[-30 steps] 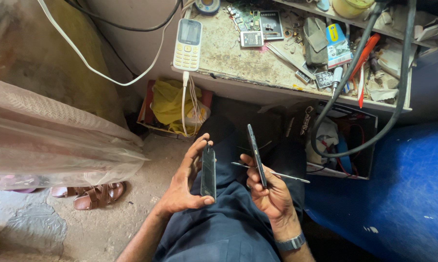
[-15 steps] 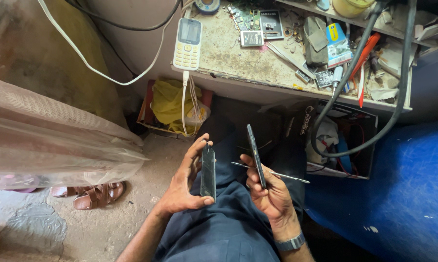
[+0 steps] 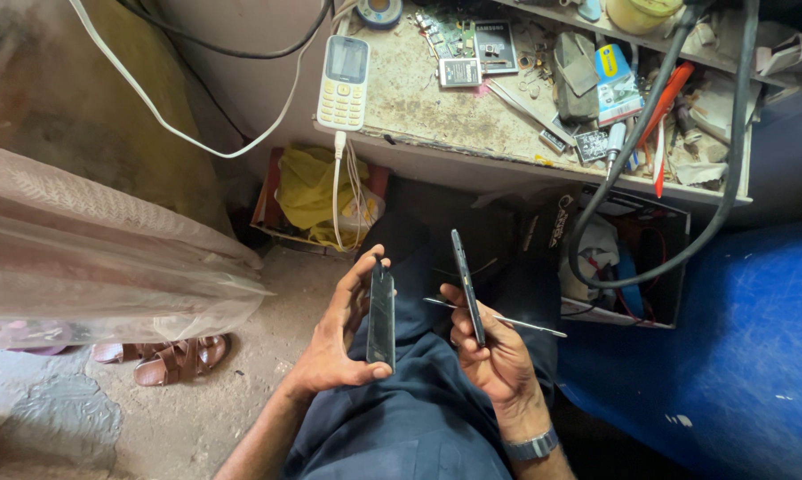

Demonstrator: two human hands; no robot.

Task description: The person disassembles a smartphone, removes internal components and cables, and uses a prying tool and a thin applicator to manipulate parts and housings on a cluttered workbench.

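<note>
My left hand (image 3: 340, 333) holds a thin black phone panel (image 3: 381, 317) upright by its edges, above my lap. My right hand (image 3: 497, 356) grips a second slim black phone part (image 3: 467, 286) edge-on, together with a thin metal tool (image 3: 498, 317) that lies across my fingers and sticks out to the right. The two black parts are apart, roughly a hand's width from each other. A watch (image 3: 531, 445) sits on my right wrist.
A cluttered workbench (image 3: 436, 107) is ahead, with a white keypad phone (image 3: 345, 82) on a cable, circuit boards, a battery and small tools. Thick black cables (image 3: 658, 222) hang at right. A yellow cloth (image 3: 316, 191) lies under the bench, sandals (image 3: 165, 358) on the floor left.
</note>
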